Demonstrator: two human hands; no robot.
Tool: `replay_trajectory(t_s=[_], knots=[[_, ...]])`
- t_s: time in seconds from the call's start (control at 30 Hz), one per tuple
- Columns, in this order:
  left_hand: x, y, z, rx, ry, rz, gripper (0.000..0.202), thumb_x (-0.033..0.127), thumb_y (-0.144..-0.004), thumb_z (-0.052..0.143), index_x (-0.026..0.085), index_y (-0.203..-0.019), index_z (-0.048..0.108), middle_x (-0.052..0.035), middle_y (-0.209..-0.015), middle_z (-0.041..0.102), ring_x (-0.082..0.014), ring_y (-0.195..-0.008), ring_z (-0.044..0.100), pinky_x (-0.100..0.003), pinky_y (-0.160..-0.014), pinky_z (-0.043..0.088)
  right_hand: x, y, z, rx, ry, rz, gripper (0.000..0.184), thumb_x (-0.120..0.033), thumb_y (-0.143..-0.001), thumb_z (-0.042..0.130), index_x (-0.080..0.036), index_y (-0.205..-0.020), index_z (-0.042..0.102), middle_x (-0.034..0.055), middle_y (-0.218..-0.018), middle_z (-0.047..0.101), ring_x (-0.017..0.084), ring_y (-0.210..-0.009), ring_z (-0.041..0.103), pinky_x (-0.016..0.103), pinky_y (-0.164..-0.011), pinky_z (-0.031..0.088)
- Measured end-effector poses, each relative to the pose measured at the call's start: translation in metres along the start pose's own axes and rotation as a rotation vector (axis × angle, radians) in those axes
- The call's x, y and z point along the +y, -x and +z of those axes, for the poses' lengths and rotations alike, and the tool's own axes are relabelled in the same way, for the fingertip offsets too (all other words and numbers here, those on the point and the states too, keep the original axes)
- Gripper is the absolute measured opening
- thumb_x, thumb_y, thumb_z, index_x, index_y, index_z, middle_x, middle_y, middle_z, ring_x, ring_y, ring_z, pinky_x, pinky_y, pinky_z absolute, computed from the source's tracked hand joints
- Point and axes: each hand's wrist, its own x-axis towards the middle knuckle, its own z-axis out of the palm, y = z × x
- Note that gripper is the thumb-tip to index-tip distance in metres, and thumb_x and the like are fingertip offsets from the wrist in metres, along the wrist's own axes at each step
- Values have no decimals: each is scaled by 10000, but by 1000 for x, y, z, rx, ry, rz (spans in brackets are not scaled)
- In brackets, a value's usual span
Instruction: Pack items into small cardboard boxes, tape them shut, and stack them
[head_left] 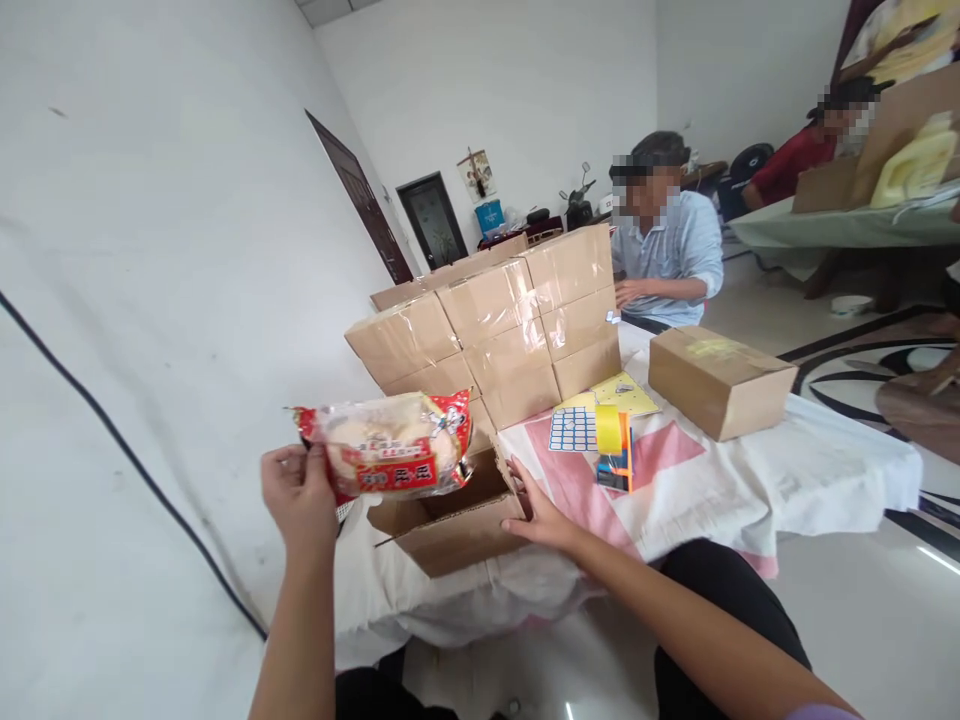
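My left hand (300,490) is closed on the left end of a snack packet (397,445). The packet is clear plastic with red printed ends and a red label, and pale rounded pieces show through it. It is held level above an open cardboard box (465,540) at the table's near edge. My right hand (541,510) grips the right corner of that box, thumb on the front panel and fingers along the side. The packet hides part of the opening, and the inside is mostly in shadow.
Stacked taped cartons (502,340) rise behind the open box. On the cloth-covered table (825,460) lie a label sheet (574,428), a tape dispenser (615,470) with yellow tape, and a closed carton (720,385). A person (667,240) in light blue sits beyond. The wall is close on the left.
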Motion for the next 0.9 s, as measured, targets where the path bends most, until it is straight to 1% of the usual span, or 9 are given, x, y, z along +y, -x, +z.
replay_trajectory(t_s=[0.13, 0.23, 0.3, 0.4, 0.47, 0.57, 0.63, 0.7, 0.9], knots=[[-25, 24, 39, -274, 92, -131, 366, 421, -809, 636, 236, -1065, 451, -33, -922, 673, -176, -821, 679, -298, -738, 561, -1, -2, 0, 6, -35, 2, 1119, -547, -748, 808, -235, -1609, 165, 163, -1591, 367, 340, -1481, 361, 530, -1204, 331], [-36, 30, 48, -645, -150, -115, 478, 358, -819, 577, 219, -1257, 447, -109, -1126, 704, -234, -1058, 687, -400, -933, 556, -7, -4, 1, 20, -114, 18, 1031, -555, -786, 773, -245, -1594, 212, 145, -1498, 489, 330, -1401, 476, 502, -1141, 428], [-39, 29, 42, -750, -363, -94, 499, 314, -799, 564, 209, -1281, 488, -162, -1352, 622, -296, -1301, 564, -507, -1103, 442, -9, -5, 1, 43, -115, 26, 1093, -563, -766, 791, -251, -1611, 171, 151, -1541, 445, 336, -1423, 451, 501, -1166, 402], [-37, 27, 25, -662, -717, -77, 564, 322, -748, 637, 200, -1293, 558, -183, -1598, 392, -434, -1491, 272, -712, -1162, 220, -7, -4, 1, 54, -35, 34, 1213, -576, -709, 835, -252, -1629, 116, 149, -1626, 325, 353, -1505, 321, 522, -1237, 284], [-29, 30, 14, -625, -918, -31, 664, 353, -762, 646, 182, -1392, 522, -190, -1638, 322, -473, -1489, 248, -757, -1127, 225, -3, -3, 1, 44, 8, 37, 1236, -575, -702, 841, -247, -1633, 98, 149, -1659, 260, 358, -1529, 269, 533, -1256, 235], [-11, 37, 5, -506, -838, 114, 696, 297, -820, 559, 160, -1493, 444, -179, -1608, 386, -414, -1442, 390, -651, -1136, 347, 1, -1, 0, 28, 45, 39, 1231, -573, -722, 825, -228, -1635, 74, 165, -1679, 196, 358, -1537, 249, 544, -1261, 210], [5, 41, 8, -332, -664, 232, 624, 228, -852, 481, 177, -1474, 483, -130, -1575, 451, -335, -1423, 452, -531, -1167, 381, 2, -1, 0, 17, 44, 34, 1224, -565, -737, 816, -226, -1634, 54, 168, -1688, 161, 349, -1542, 241, 543, -1261, 210], [19, 48, 17, -291, -521, 291, 551, 217, -894, 432, 203, -1434, 542, -90, -1526, 521, -273, -1404, 491, -441, -1185, 383, 2, -1, 0, 8, 37, 22, 1216, -553, -747, 814, -237, -1633, 43, 159, -1696, 131, 335, -1547, 233, 534, -1261, 216], [35, 80, 64, -1173, -445, 89, 449, 397, -961, 446, 293, -1338, 667, -28, -1526, 529, -280, -1469, 418, -488, -1227, 311, -1, -2, 0, 18, 33, -11, 1205, -558, -751, 810, -230, -1632, 55, 161, -1690, 142, 333, -1541, 245, 519, -1259, 225]])
